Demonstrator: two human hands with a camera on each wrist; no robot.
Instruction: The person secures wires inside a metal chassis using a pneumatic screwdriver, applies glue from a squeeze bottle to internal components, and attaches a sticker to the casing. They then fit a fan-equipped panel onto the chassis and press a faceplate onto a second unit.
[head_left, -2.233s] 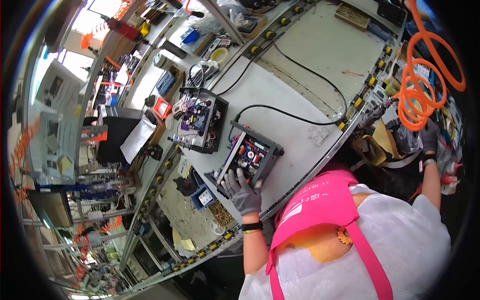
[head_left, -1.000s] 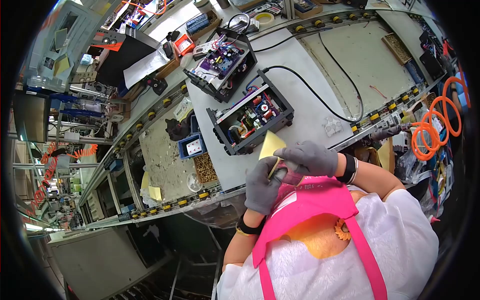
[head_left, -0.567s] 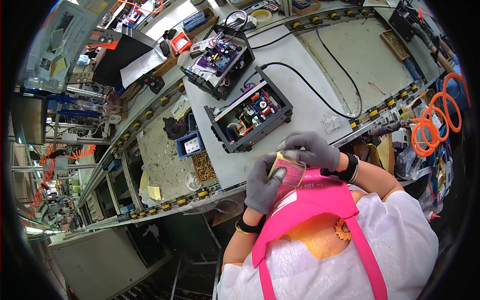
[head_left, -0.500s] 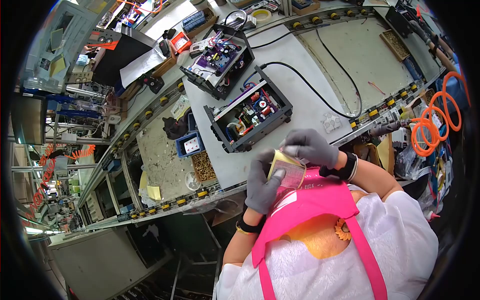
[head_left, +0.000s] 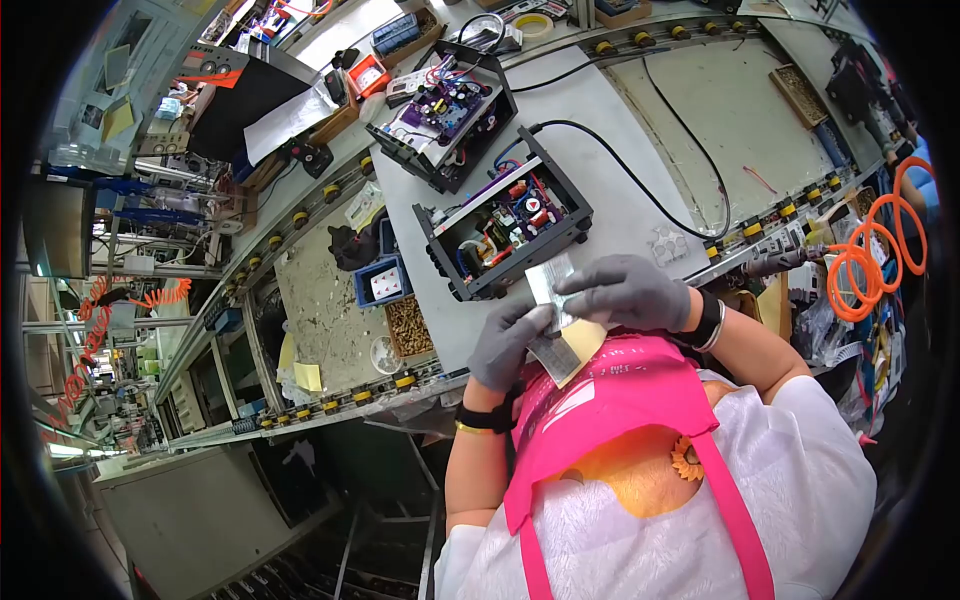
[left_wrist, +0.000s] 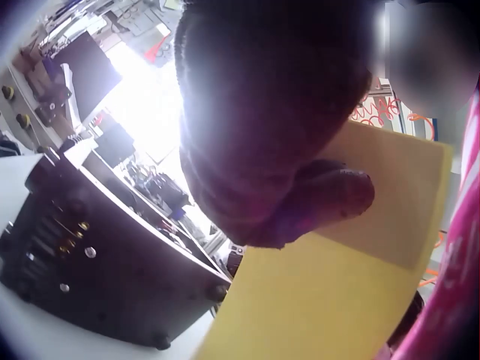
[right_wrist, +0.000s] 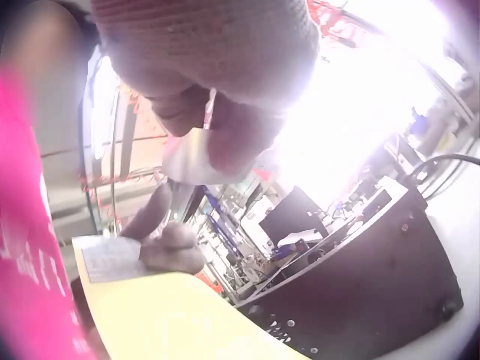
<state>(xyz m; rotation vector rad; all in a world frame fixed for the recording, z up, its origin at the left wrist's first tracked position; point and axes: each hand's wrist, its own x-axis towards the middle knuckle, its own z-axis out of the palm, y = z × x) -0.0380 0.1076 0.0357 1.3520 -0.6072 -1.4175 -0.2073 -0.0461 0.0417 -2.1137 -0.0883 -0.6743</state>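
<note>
The left hand (head_left: 503, 345) pinches a yellow sheet (head_left: 584, 337) between thumb and fingers; the sheet lies at its 3 o'clock, just above the pink apron (head_left: 640, 400). The right hand (head_left: 628, 292) has its fingertips curled on a pale label (head_left: 551, 281), which sticks out at that hand's 9 o'clock, lifted partly off the sheet. An open black box (head_left: 505, 225) stands on the table (head_left: 600, 170) at 11 o'clock from both hands, near but apart. Half a second ago the hands were pressed together over the sheet; now they have drawn apart and the label stands out toward the box.
</note>
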